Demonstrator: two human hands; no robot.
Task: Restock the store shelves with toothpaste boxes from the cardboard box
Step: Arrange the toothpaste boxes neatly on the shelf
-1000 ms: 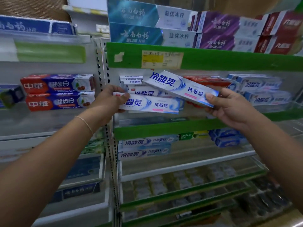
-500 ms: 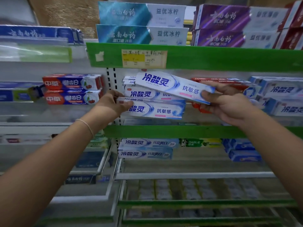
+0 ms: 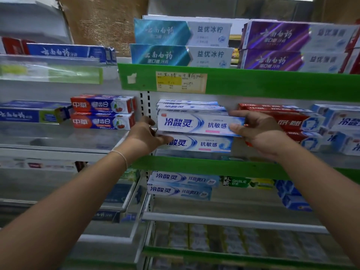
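Note:
Two white-and-blue toothpaste boxes lie one over the other at the front of the green-edged middle shelf (image 3: 204, 166). My right hand (image 3: 259, 133) grips the right end of the upper box (image 3: 196, 124), which now lies level. My left hand (image 3: 146, 137) holds the left end of the lower box (image 3: 202, 144), thumb over its front. Behind them is a stack of the same white boxes (image 3: 191, 106). The cardboard box is out of view.
Red toothpaste boxes (image 3: 292, 121) sit just right of my right hand, blue-white ones (image 3: 342, 123) further right. Red-and-blue boxes (image 3: 101, 112) stand on the left shelf. Teal (image 3: 181, 43) and purple (image 3: 292, 45) boxes fill the top shelf. Lower shelves hold more boxes (image 3: 181, 184).
The upper box was tilted in my right hand; it has been lowered level onto the lower box, and both have moved in onto the shelf.

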